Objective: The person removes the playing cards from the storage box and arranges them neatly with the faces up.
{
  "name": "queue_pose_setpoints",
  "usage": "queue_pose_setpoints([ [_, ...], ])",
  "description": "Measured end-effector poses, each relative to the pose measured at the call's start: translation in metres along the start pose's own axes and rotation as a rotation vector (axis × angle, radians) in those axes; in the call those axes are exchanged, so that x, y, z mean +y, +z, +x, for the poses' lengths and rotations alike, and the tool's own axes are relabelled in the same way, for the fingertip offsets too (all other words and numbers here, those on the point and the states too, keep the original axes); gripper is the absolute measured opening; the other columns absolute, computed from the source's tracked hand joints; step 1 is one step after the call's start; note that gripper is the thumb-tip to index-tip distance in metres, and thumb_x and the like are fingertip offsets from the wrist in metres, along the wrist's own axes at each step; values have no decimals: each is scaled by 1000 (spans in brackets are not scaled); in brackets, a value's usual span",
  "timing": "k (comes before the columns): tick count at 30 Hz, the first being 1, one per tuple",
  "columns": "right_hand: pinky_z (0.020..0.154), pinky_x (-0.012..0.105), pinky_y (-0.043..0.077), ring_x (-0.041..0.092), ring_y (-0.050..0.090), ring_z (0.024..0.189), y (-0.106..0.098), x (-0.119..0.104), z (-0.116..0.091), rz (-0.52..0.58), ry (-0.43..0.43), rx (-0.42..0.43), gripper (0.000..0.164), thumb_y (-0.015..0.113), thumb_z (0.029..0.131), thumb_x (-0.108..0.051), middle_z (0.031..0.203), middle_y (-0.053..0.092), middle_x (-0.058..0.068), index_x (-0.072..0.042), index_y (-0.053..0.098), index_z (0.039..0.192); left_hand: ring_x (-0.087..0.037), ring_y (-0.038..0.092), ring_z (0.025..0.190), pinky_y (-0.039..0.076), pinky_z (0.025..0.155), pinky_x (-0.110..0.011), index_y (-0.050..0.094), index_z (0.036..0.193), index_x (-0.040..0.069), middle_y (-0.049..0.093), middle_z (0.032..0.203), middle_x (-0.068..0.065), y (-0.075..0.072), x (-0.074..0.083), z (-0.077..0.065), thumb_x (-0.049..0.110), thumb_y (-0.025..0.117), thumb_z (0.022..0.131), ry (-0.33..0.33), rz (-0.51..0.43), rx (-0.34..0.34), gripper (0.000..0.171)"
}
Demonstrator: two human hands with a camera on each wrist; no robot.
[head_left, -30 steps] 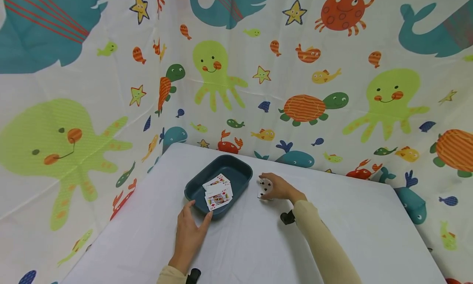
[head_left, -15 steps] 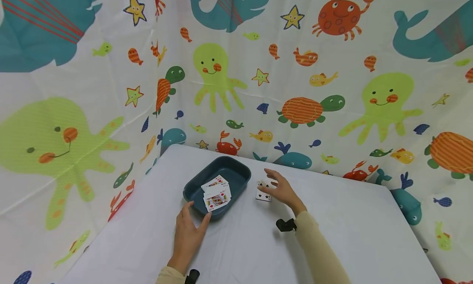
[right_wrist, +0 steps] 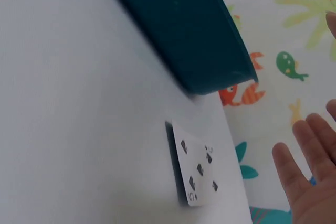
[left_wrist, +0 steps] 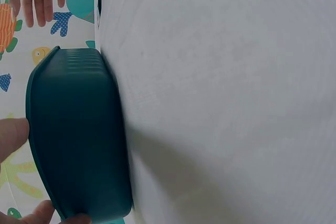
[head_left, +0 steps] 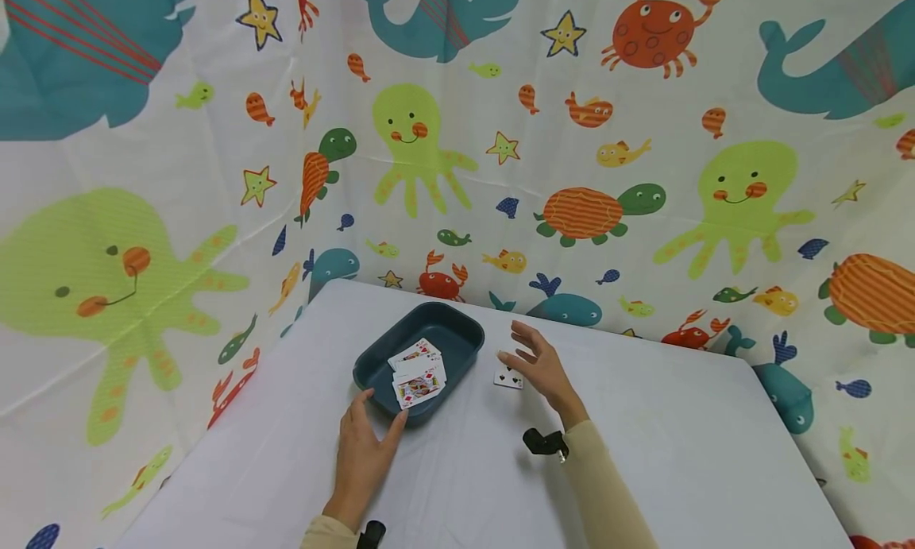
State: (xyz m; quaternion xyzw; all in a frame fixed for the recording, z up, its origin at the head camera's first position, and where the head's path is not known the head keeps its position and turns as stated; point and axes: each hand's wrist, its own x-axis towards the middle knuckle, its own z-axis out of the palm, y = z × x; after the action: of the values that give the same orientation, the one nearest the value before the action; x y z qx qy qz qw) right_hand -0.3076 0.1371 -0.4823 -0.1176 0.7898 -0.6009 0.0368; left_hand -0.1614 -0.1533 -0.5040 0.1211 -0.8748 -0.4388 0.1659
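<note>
A dark teal plastic tray (head_left: 463, 326) stands on the white table, with several playing cards (head_left: 420, 378) overlapping face up inside it. My left hand (head_left: 363, 458) is at the tray's near corner. Its thumb and fingertips are spread and touch the outer rim in the left wrist view. To the right of the tray lies a five of spades (right_wrist: 197, 169), face up; its dark side edge may be a stack beneath it or a shadow. My right hand (head_left: 546, 370) hovers over this card, fingers parted and holding nothing. From the head view, it hides the card's far part.
A curtain printed with sea animals (head_left: 586, 213) hangs directly behind and left of the white table (head_left: 679, 446). A small black camera (head_left: 546, 443) is strapped to the right wrist, another black piece (head_left: 372, 535) to the left.
My right hand has come off the five of spades, its fingers lifting and spreading above it. The left hand and the tray have kept their places; the head view has shifted slightly.
</note>
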Motion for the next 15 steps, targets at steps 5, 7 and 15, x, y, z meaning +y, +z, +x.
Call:
queue_pose_setpoints([
  [5, 119, 50, 36, 30, 40, 148, 8, -5, -1, 6, -34, -9, 76, 78, 92, -31, 160, 42, 10, -12, 40, 155, -49, 47, 132, 42, 105, -64, 42, 143, -4, 49, 142, -34, -1, 1, 0, 26, 79, 91, -12, -2, -8, 71],
  [7, 119, 50, 36, 29, 41, 147, 12, -7, -1, 3, -42, -15, 76, 79, 91, -31, 159, 43, 8, -13, 41, 154, -49, 47, 132, 42, 105, -64, 42, 144, -4, 49, 142, -34, -1, 1, 0, 26, 79, 91, -15, -4, -11, 71],
  [15, 119, 49, 36, 27, 41, 147, 31, -18, -1, -18, -87, -58, 77, 80, 90, -31, 160, 43, 6, -14, 42, 154, -51, 47, 132, 42, 105, -65, 42, 144, -4, 49, 141, -36, 0, -1, 0, 26, 79, 91, -9, -5, -12, 71],
])
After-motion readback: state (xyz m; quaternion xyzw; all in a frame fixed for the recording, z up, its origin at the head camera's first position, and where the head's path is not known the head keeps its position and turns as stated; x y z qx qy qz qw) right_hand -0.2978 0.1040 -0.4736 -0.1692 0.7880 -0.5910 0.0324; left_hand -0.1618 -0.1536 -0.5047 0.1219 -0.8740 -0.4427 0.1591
